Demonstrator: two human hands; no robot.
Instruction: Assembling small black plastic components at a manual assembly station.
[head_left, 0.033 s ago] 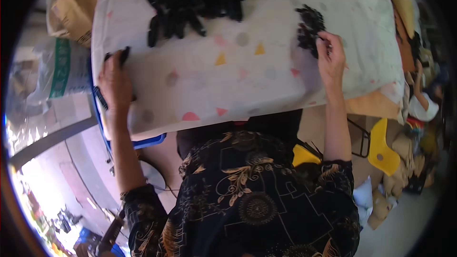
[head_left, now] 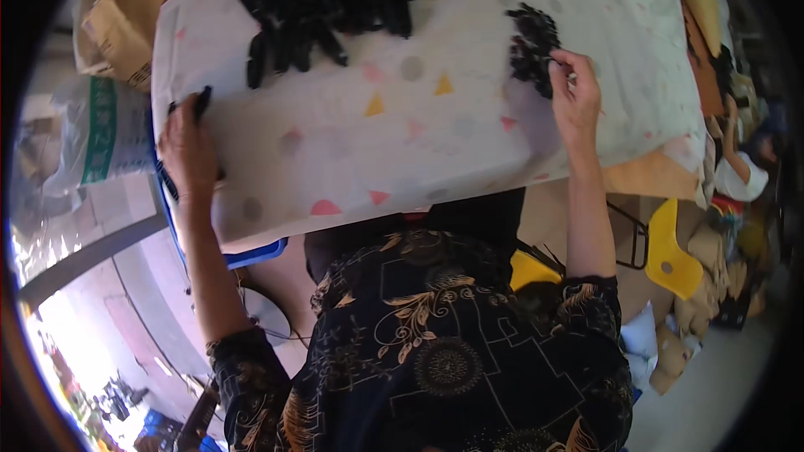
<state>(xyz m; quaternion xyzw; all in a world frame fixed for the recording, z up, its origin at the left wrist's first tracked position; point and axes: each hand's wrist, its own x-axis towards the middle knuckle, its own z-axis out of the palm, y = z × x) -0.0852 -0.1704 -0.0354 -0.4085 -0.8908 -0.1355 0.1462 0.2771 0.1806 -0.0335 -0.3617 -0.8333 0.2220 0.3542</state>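
Observation:
My left hand (head_left: 188, 152) lies at the table's left edge, its fingers curled round black elongated pieces. One black piece (head_left: 202, 105) sticks out beyond the fingertips, and another dark ribbed piece (head_left: 170, 184) shows beside the wrist. What is under the palm is hidden. My right hand (head_left: 576, 100) is at the near right side of a small heap of tiny black parts (head_left: 533, 38), thumb and forefinger pinched together. Whatever is between those fingertips is too small to make out. A large heap of black elongated pieces (head_left: 327, 0) covers the table's far middle.
A pale patterned cloth (head_left: 469, 142) covers the table. Brown paper bags (head_left: 117, 25) and a clear plastic bag with a green stripe (head_left: 105, 130) stand on the left. Yellow chairs (head_left: 672, 255) are at the right, where another person (head_left: 741, 172) sits farther off.
The whole view has shifted slightly, so the table and both hands appear a little further left. Both hands remain at their places; the right fingertips are still by the small heap.

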